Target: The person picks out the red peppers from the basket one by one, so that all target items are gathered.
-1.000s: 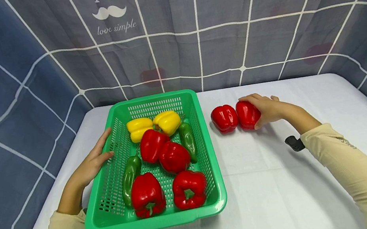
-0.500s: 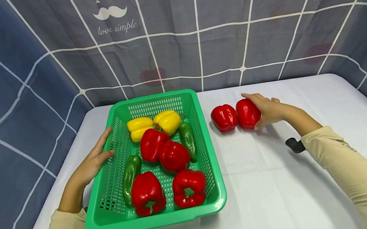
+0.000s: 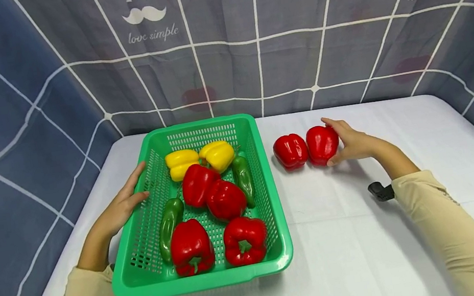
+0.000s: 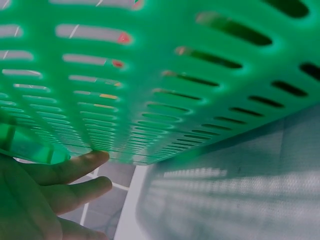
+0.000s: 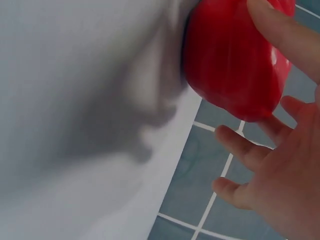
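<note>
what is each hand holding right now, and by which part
Nothing is gripped. The right hand is open, fingers loosely against the right side of a red pepper. The left hand rests flat on the green basket wall.

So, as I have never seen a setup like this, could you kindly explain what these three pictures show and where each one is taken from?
There is no machine here: a person works with two bare hands and wears three cameras. The wide picture comes from the head and looks down at a white table. On it stands a green basket with red, yellow and green peppers inside. Two more red peppers lie on the table beside it. The left hand rests with straight fingers against the basket's outer wall; its wrist camera shows that slotted green wall very close. The right hand is open, with its fingers at the right-hand red pepper; its wrist camera shows that pepper close up, with loosely spread fingers.
</note>
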{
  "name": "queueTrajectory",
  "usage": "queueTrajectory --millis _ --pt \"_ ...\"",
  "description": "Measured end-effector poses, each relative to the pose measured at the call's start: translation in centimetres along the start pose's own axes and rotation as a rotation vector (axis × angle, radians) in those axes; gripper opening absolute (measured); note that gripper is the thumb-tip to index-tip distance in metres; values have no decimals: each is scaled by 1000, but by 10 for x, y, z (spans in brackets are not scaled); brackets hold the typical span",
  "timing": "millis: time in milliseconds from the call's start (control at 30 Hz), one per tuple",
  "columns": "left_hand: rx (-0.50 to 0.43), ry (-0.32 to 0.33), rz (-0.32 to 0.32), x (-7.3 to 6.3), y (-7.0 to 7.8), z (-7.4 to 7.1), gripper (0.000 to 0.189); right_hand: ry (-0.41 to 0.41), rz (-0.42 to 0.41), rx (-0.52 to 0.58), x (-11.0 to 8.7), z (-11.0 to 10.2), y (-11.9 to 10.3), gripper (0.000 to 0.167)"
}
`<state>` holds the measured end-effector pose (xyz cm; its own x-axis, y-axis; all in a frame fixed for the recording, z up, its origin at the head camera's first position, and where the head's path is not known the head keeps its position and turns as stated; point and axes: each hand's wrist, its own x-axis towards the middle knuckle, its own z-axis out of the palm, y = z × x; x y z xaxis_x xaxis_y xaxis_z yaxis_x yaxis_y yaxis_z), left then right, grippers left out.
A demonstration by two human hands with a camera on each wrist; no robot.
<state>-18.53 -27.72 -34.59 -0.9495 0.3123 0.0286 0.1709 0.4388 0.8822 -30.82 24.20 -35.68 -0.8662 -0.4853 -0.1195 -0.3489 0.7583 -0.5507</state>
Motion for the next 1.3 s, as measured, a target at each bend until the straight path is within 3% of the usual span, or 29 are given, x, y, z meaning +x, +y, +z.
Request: queueTrajectory --millis 367,700,1033,1300 --pt "12 5 13 0 -1 0 70 102 55 113 2 0 -14 105" --pt "6 -7 9 3 0 1 70 105 75 157 13 10 -33 105" --pt "15 0 5 2 1 -2 71 137 25 71 26 9 -54 100" --pt "0 0 -2 2 2 -1 71 151 -116 20 36 11 -91 96"
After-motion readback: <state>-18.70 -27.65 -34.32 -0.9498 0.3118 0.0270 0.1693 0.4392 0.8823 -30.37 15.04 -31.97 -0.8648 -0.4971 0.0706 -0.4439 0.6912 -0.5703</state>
